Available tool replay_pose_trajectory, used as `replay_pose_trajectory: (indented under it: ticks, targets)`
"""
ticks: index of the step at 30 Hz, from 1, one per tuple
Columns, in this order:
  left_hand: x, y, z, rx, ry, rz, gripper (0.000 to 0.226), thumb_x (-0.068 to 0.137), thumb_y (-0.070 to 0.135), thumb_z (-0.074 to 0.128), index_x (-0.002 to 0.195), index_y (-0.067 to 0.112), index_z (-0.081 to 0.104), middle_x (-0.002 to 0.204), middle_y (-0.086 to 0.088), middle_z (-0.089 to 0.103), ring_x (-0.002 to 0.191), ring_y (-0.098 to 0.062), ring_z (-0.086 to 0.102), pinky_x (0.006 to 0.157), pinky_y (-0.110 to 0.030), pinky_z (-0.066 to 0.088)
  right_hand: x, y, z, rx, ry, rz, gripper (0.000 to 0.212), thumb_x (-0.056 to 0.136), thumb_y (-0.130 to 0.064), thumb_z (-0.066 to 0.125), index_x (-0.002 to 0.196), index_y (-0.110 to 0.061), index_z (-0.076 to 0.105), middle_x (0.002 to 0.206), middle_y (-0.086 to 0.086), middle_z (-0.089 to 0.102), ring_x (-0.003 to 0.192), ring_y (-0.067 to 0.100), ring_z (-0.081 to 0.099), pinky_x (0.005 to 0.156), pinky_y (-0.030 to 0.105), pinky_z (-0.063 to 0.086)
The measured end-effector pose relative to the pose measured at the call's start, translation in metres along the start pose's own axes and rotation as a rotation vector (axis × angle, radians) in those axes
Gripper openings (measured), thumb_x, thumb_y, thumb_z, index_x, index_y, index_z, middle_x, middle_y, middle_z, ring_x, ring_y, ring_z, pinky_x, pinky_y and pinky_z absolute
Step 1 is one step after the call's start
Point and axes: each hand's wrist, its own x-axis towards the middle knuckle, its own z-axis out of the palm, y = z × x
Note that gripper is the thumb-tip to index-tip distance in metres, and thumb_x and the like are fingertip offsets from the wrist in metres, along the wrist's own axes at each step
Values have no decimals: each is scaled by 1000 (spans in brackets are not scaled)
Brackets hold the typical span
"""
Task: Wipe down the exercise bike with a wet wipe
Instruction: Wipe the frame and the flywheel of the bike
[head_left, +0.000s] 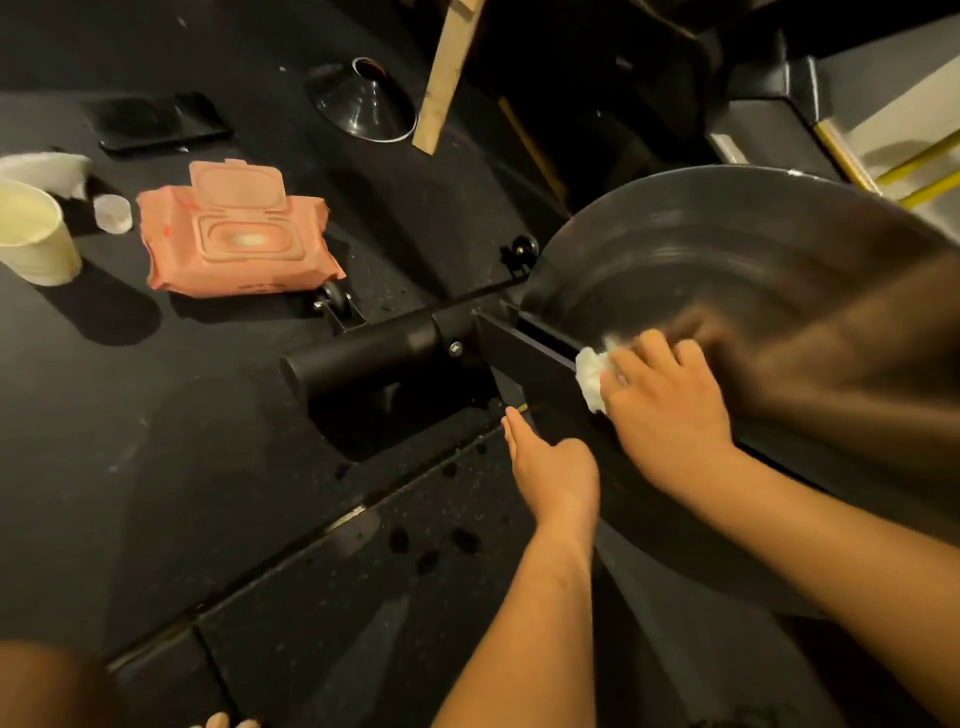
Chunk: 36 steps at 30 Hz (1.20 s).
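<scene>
Pinching the bunched wet wipe (592, 376), the right hand (670, 410) should press firmly along the frame bar (540, 353) beneath it, with the left hand (556, 473) straight-fingered just beside.

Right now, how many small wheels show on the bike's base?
2: one wheel beside the pink wipe pack, the other wheel near the flywheel rim. More may be hidden.

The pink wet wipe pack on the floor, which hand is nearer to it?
Left. The left hand lies right of and below the wet wipe pack; the right hand, gripping a wet wipe by the flywheel, is farther right.
</scene>
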Motion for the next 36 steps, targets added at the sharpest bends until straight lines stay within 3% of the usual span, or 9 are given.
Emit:
replay_pose_trajectory:
  ticks: [4,8,11,13,16,22,27,30,36]
  targets:
    - [-3,-2,1,-91,81,-15,77,93,6,44,155,40,16,161,8,25,144,-20,33,116,-44,34,50,-31,19,13,47,-211,13,81,-17,65,90,-9,72,94,9,56,89,27,52,64,35,36]
    - [12,-19,-17,-71,207,-13,68,96,21,42,154,44,16,159,7,31,138,-25,42,110,-50,41,112,-78,36,39,36,-192,27,90,-16,55,114,-12,67,127,12,48,122,31,43,94,40,38]
    - [15,-25,-28,-78,255,8,66,95,24,41,153,46,17,158,9,32,133,-26,49,107,-50,44,133,-95,43,-96,-20,-214,37,94,-25,57,128,-14,60,150,20,30,143,35,21,111,58,21]
    - [15,-25,-28,-75,259,2,63,99,23,40,155,41,18,160,9,28,141,-22,39,113,-47,37,125,-93,46,-154,-29,-279,40,93,-30,58,131,-17,58,154,19,27,146,35,12,112,61,17]
    - [13,-19,-19,-86,228,-26,57,102,25,39,156,35,21,161,6,27,146,-20,29,117,-46,30,85,-68,49,-127,-20,-325,35,92,-32,58,125,-21,64,144,10,42,138,31,23,109,58,21]
    - [-5,-3,9,-190,181,-57,51,105,26,36,155,29,28,158,2,34,144,-20,33,113,-35,29,35,-13,26,-124,158,-209,22,76,-26,72,94,-14,74,106,11,63,107,31,42,78,41,38]
    - [-15,-13,6,-249,186,-94,48,105,32,33,153,36,31,156,5,36,142,-19,34,114,-39,30,75,-60,36,-132,80,-195,41,96,-19,47,135,-8,52,145,26,35,124,36,42,92,43,41]
    - [-7,-20,-5,-267,222,-96,48,105,35,31,153,38,30,156,7,35,143,-19,32,115,-41,29,93,-75,38,-159,28,-147,53,100,-20,45,149,-7,33,157,28,12,137,42,28,107,51,31]
    - [-17,-14,17,-265,111,-14,48,107,35,29,155,34,25,159,7,31,144,-15,31,99,-25,28,11,-40,38,-175,-128,-226,54,99,-29,50,148,-14,37,162,17,3,147,43,-8,109,70,-9]
